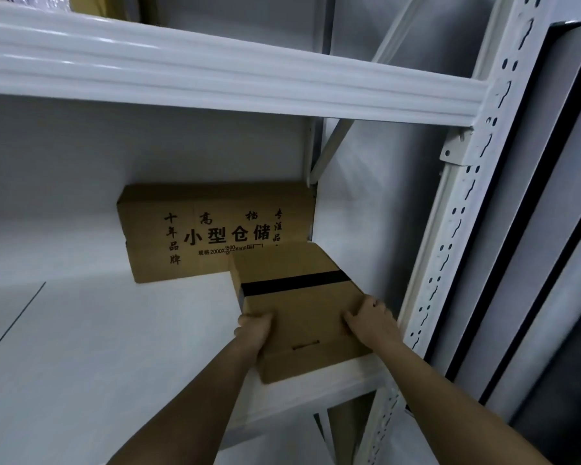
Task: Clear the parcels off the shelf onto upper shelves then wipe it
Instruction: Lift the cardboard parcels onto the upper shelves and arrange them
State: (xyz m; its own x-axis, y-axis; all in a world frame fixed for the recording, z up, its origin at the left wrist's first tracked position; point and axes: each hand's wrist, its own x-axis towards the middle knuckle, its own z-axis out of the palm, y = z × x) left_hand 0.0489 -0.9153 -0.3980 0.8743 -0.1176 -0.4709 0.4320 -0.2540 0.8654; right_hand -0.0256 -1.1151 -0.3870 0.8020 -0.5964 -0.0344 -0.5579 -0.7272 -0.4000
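Both hands grip a flat brown cardboard parcel with a black tape band [299, 297]: left hand [254, 328] curled round its left edge, right hand [371, 315] round the right. It sits on the white metal shelf [114, 347], just near of a bigger printed cardboard box [212, 229].

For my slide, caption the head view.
Both hands, left hand and right hand, grip black-taped brown cardboard parcel on white metal shelf.

To my right, a white perforated upright [463, 209] of the rack; beyond it, dark vertical wall panels [550, 196]. Behind, a diagonal brace [332, 146] against the grey wall [383, 182].
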